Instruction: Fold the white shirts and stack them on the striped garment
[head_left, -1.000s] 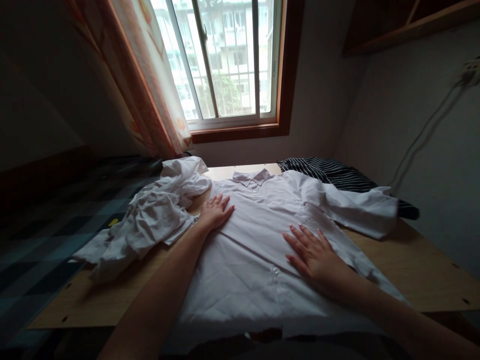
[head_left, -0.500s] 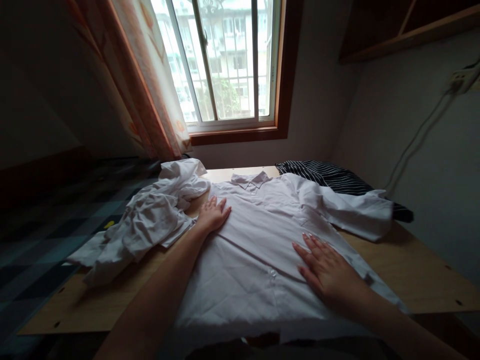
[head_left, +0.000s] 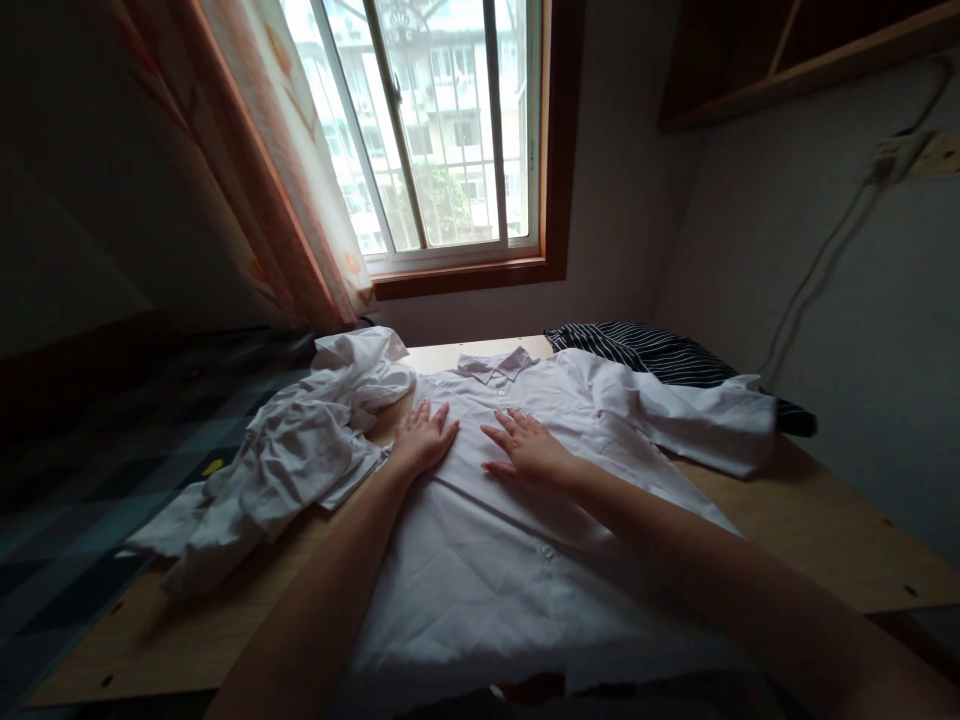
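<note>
A white shirt [head_left: 480,560] is lying spread out, front up, on a wooden table [head_left: 817,520], its collar [head_left: 495,367] pointing toward the window [head_left: 450,130] and one sleeve [head_left: 716,420] stretching out to the right. The left hand [head_left: 424,440] is resting flat near the shirt's left edge, fingers spread and grasping nothing. The right hand [head_left: 529,450] is reaching across to the middle of the chest, palm down, also loose and gripping nothing; whether its palm is pressing on the cloth I cannot tell. A crumpled heap of white cloth [head_left: 300,450] is lying left of the shirt, and a striped black cloth [head_left: 660,355] is lying behind the sleeve
</note>
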